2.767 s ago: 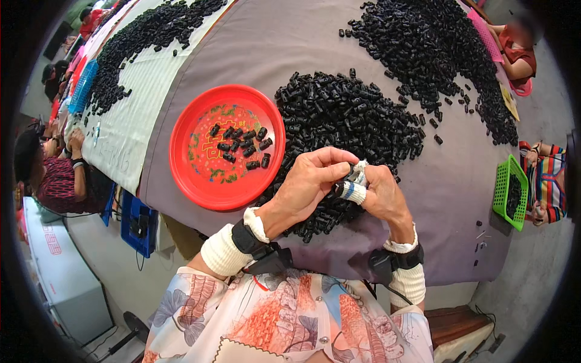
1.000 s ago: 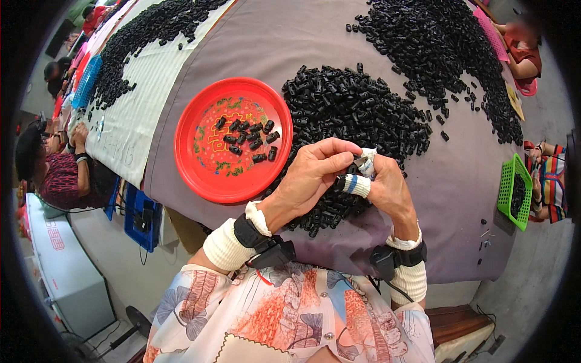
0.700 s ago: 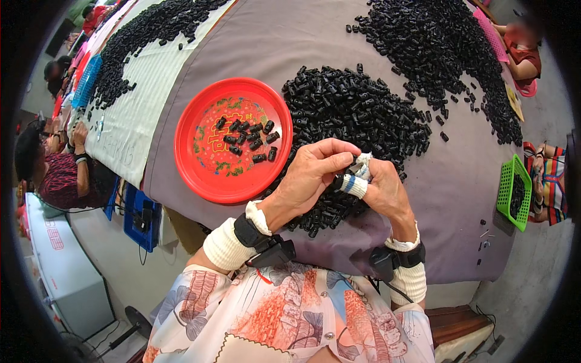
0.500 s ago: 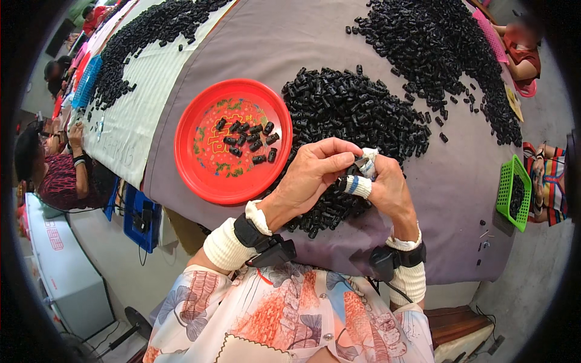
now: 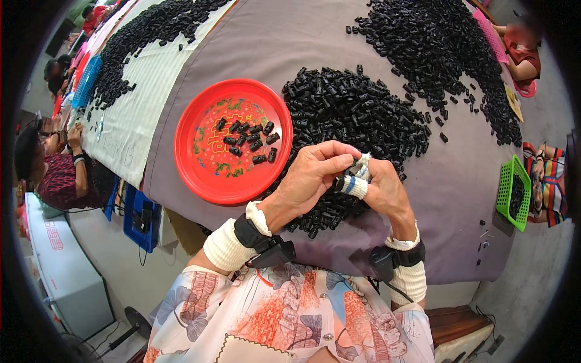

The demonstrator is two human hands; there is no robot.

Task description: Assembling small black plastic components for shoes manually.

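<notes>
1. Loose black pieces (image 5: 255, 146) lay on the red plate (image 5: 187, 175); more were heaped on the desk (image 5: 254, 48).
2. Left hand (image 5: 308, 172) was pinched narrow at a small dark piece (image 5: 339, 181); could not tell whether held.
3. Right hand (image 5: 387, 187) was curled, contents hidden; steady wrists seemed best.
4. Writing showed: red on white box (image 5: 66, 269), faint on pale cloth (image 5: 145, 115), gold on plate.

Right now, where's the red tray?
Head view, left of centre: the red tray lies on the grey cloth, beside the central pile of black parts, up and left of the left hand.
</notes>
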